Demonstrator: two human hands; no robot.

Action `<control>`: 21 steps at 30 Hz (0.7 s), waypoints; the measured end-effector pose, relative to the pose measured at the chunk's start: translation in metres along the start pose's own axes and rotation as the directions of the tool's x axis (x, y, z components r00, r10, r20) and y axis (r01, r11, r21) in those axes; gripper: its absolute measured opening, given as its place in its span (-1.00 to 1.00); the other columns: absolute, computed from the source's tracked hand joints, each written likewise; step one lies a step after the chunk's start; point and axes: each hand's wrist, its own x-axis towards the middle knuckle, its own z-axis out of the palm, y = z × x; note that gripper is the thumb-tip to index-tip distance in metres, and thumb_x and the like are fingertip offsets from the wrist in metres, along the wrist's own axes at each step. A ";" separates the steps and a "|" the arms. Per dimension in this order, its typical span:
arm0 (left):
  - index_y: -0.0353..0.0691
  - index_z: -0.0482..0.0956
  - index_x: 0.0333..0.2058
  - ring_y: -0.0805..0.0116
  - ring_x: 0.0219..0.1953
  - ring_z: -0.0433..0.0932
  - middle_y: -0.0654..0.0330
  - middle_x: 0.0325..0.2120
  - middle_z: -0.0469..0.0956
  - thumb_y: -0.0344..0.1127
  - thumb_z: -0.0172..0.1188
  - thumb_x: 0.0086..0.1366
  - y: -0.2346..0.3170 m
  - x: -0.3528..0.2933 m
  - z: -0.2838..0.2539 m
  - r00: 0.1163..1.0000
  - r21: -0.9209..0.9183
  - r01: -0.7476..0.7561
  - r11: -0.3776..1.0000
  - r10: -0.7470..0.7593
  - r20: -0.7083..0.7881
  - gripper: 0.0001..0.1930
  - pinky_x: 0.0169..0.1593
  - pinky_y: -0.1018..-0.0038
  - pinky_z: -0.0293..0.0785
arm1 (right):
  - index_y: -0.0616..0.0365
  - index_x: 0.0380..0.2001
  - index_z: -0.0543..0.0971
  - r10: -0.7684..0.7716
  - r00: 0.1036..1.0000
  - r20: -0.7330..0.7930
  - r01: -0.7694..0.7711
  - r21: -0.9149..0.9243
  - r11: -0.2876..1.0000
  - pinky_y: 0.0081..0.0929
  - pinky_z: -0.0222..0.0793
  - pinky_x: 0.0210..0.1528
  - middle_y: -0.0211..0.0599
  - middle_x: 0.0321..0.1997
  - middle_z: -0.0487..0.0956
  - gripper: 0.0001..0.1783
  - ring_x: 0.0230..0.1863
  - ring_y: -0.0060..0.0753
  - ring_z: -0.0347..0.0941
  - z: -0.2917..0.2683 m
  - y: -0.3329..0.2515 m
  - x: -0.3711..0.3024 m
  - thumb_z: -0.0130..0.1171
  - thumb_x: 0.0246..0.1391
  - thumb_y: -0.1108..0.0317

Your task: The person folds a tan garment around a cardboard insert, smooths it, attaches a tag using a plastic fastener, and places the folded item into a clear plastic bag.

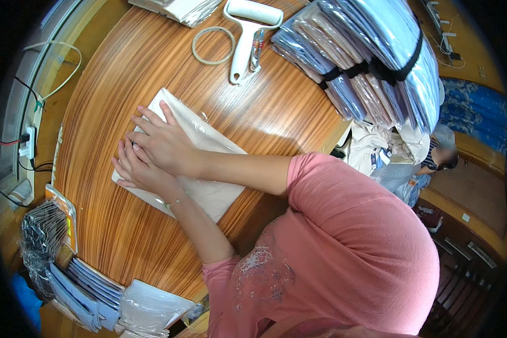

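Note:
A cream folded garment in a clear plastic bag (208, 194) lies flat on the striped wooden table (96, 214). My left hand (143, 172), below a thin bracelet at its wrist, rests palm down on the bag with its fingers stretched out. My right hand (166, 141) lies flat beside it with fingers spread, and partly overlaps the left one. Both hands press on the bag's left part, and neither grips anything. Shine on the plastic shows along the bag's upper edge.
Farther back are a clear tape roll (213, 45), a white lint roller (245, 48) and a strapped stack of bagged garments (366, 62). Light-blue bagged packs (90, 290) stand at lower left. Another person (436, 156) is at the right. A white plug (27, 143) sits by the left wall.

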 end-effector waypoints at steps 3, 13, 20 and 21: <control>0.01 0.48 0.00 0.15 0.26 0.06 0.38 0.09 0.36 -0.10 -0.13 0.34 -0.006 -0.003 0.004 1.000 0.006 0.006 1.000 -0.006 -0.003 -0.66 0.26 -0.08 -0.39 | -0.02 -0.11 0.53 -0.003 1.000 0.008 0.004 -0.025 1.000 0.17 -0.29 0.29 -0.23 0.10 0.40 -0.63 0.30 -0.17 0.06 0.002 0.000 -0.004 0.03 0.02 0.12; 0.11 0.44 0.04 0.11 0.26 0.04 0.39 0.13 0.32 -0.05 -0.07 0.29 -0.046 0.015 0.020 0.999 -0.041 -0.024 0.999 0.026 0.033 -0.63 0.20 -0.18 -0.44 | -0.02 0.00 0.46 0.026 0.980 0.198 -0.006 -0.102 0.995 0.20 -0.32 0.29 -0.14 0.18 0.32 -0.55 0.34 -0.09 -0.04 0.002 -0.008 0.005 0.03 0.02 0.14; -0.33 0.11 0.18 -0.11 0.23 0.05 -0.19 0.17 0.12 -0.12 0.12 0.20 0.006 0.004 -0.056 0.977 -0.159 -0.211 0.965 0.202 -0.072 -0.33 0.23 0.07 -0.02 | 0.13 0.04 0.41 -0.245 0.965 0.099 0.198 0.341 0.919 -0.08 0.04 0.25 0.03 0.17 0.29 -0.52 0.26 0.00 0.12 -0.208 -0.039 -0.018 0.08 0.06 0.16; -0.33 0.11 0.18 -0.10 0.23 0.06 -0.18 0.17 0.12 -0.13 0.11 0.21 0.020 -0.006 -0.069 0.970 -0.222 -0.243 0.944 0.238 -0.050 -0.34 0.24 0.09 -0.02 | 0.13 -0.01 0.45 -0.300 0.945 0.131 0.240 0.345 0.907 -0.25 0.14 0.20 0.01 0.13 0.32 -0.56 0.18 -0.06 0.23 -0.254 -0.037 -0.030 0.09 0.09 0.14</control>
